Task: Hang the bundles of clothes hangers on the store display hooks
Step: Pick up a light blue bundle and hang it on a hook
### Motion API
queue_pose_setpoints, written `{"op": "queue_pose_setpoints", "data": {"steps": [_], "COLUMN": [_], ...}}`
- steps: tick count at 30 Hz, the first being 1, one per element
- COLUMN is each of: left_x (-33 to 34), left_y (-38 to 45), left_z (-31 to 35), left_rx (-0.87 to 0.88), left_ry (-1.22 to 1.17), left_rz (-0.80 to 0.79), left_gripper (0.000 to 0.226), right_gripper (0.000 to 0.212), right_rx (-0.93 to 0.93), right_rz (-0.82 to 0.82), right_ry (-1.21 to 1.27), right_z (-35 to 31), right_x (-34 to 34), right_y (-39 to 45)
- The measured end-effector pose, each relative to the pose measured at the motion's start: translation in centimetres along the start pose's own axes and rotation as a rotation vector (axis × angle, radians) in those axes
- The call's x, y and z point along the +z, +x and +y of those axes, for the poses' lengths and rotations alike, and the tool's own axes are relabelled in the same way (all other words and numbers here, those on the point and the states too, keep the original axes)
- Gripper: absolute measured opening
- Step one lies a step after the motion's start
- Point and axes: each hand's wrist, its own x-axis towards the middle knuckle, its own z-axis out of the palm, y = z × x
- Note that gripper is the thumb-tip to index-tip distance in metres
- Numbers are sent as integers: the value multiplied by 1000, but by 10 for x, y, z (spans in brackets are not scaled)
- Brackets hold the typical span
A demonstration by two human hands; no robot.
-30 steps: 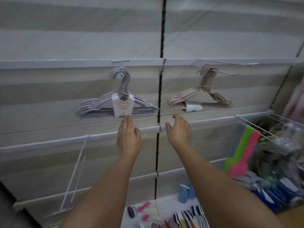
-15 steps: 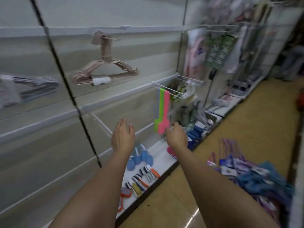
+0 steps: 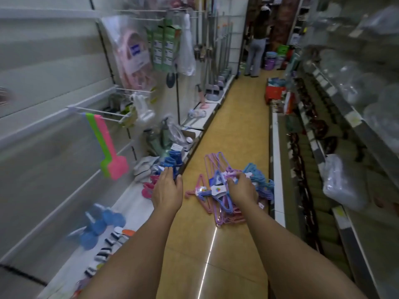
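Now the heap of pink, purple and blue plastic hanger bundles (image 3: 228,190) lies on the floor at 1 o'clock, long axis running away, right hand (image 3: 241,192) over it, fingers curled, grasp unclear; left hand (image 3: 167,190) loose, empty, farther.

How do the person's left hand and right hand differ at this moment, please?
The left hand hangs over the floor edge with straight, relaxed fingers and holds nothing; the right hand has its fingers curled down into the pile of hanger bundles on the floor. The left hand sits nearer the low shelf; the right hand sits further into the aisle. Both reach forward and down, backs facing up.
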Motion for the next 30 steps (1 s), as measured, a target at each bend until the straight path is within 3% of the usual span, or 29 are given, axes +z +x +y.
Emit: {"op": "queue_pose_setpoints", "data": {"steps": [10, 21, 30], "left_x": [94, 179, 259], "left_y": [48, 179, 246], "left_z": [61, 86, 109], "left_rx": [137, 15, 30], "left_ry": [-2, -3, 41], "left_rz": [-163, -388, -520], "left_gripper": [46, 49, 52], "right_gripper": [47, 49, 45], "right_rx": [177, 250, 302], "right_rz": [95, 39, -27], "right_ry": [-30, -33, 33], "right_z": [65, 45, 75], "right_x": [-24, -2, 22], "right_y": [88, 227, 315]}}
